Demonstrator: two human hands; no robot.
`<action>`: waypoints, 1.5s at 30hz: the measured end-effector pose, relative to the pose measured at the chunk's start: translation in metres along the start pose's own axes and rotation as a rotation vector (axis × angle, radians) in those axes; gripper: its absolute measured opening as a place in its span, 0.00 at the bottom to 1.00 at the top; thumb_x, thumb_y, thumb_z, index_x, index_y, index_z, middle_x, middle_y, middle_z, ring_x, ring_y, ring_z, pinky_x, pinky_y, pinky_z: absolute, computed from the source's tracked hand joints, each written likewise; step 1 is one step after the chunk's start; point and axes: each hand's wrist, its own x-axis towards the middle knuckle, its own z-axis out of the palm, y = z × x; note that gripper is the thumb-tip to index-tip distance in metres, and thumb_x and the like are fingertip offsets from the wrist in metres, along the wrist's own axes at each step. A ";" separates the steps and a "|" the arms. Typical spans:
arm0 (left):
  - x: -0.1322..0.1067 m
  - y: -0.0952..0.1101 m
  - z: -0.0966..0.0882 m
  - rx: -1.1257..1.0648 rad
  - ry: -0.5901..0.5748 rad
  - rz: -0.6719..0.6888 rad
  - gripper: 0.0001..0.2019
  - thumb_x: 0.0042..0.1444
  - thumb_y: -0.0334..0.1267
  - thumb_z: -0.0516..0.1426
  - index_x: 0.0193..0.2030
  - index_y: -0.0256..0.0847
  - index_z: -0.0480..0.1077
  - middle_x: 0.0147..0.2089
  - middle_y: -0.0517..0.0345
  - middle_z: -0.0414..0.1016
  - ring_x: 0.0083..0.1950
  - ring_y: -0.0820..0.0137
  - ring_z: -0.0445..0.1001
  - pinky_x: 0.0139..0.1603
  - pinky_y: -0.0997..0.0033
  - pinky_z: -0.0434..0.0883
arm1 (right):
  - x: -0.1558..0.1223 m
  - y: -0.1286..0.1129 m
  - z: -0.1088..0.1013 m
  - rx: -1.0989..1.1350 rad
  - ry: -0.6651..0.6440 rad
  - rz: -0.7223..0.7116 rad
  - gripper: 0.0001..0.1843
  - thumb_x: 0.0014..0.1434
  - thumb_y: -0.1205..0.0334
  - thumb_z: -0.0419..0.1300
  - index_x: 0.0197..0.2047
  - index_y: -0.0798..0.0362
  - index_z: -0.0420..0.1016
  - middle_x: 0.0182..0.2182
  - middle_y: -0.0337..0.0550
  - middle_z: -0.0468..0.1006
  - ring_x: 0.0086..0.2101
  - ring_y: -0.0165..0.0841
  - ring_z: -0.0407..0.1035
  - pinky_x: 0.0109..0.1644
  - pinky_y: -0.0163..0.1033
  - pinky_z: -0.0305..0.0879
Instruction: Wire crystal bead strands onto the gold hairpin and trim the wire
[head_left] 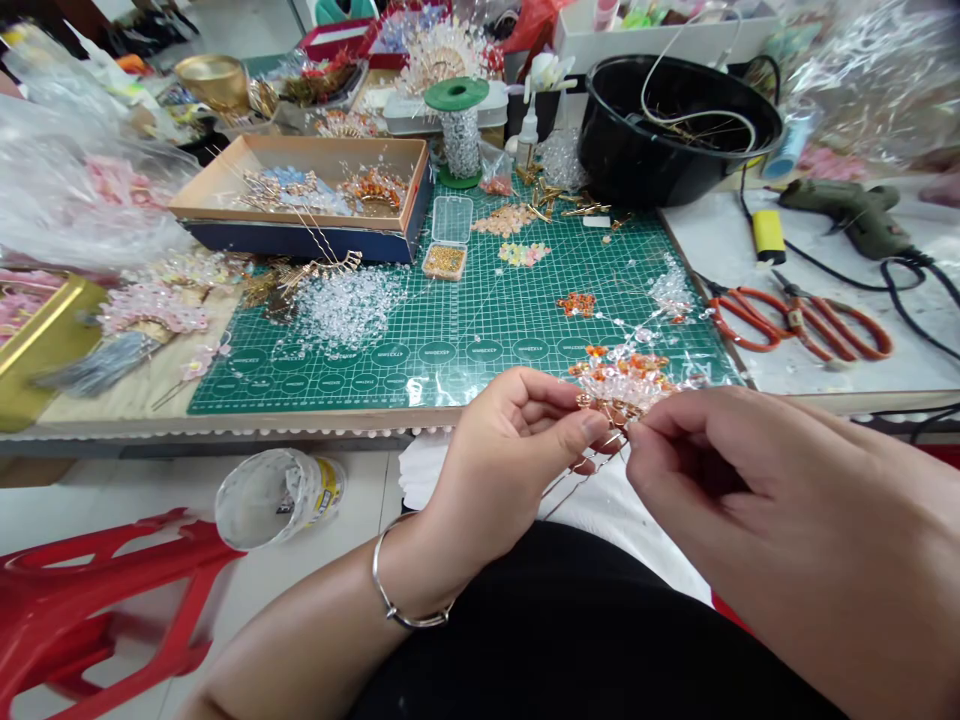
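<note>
Between thumb and fingers, my left hand (pixel 502 455) is closed on a beaded hair ornament (pixel 622 374) with orange flowers, clear beads and long gold-coloured prongs that point down. My right hand (pixel 757 490) pinches at the ornament's right lower edge; whatever lies between those fingertips is too small to make out. Just beyond the hands, a small pile of orange flower pieces (pixel 577 304) lies on the green cutting mat (pixel 450 345). Clear beads (pixel 669 285) are scattered to its right, and a larger heap of clear beads (pixel 341 308) sits on the mat's left.
A box of finished ornaments (pixel 416 200), a spool (pixel 459 130) and a black basin (pixel 630 140) stand at the back. Right of the mat lie red-handled pliers (pixel 840 320) and a glue gun (pixel 847 210). On the floor are a white bucket (pixel 262 500) and a red stool (pixel 82 600).
</note>
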 end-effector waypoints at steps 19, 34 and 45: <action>-0.002 0.004 0.002 0.084 0.015 -0.017 0.10 0.53 0.36 0.67 0.35 0.37 0.70 0.29 0.60 0.78 0.32 0.76 0.76 0.33 0.79 0.72 | 0.002 0.004 -0.002 -0.076 0.063 -0.036 0.09 0.64 0.53 0.57 0.34 0.46 0.70 0.25 0.32 0.72 0.24 0.30 0.64 0.26 0.39 0.51; -0.005 0.003 0.004 0.107 0.031 -0.032 0.11 0.52 0.38 0.68 0.34 0.38 0.70 0.29 0.59 0.77 0.31 0.74 0.76 0.33 0.75 0.72 | 0.001 0.002 -0.005 -0.131 0.033 -0.044 0.11 0.65 0.56 0.54 0.31 0.48 0.66 0.25 0.35 0.68 0.24 0.32 0.60 0.27 0.39 0.48; -0.006 0.002 0.003 0.094 0.025 -0.034 0.11 0.52 0.38 0.68 0.34 0.37 0.71 0.30 0.59 0.77 0.32 0.75 0.76 0.34 0.75 0.72 | 0.001 0.002 -0.006 -0.127 0.014 -0.090 0.11 0.65 0.58 0.52 0.30 0.49 0.63 0.23 0.37 0.65 0.23 0.33 0.58 0.28 0.40 0.48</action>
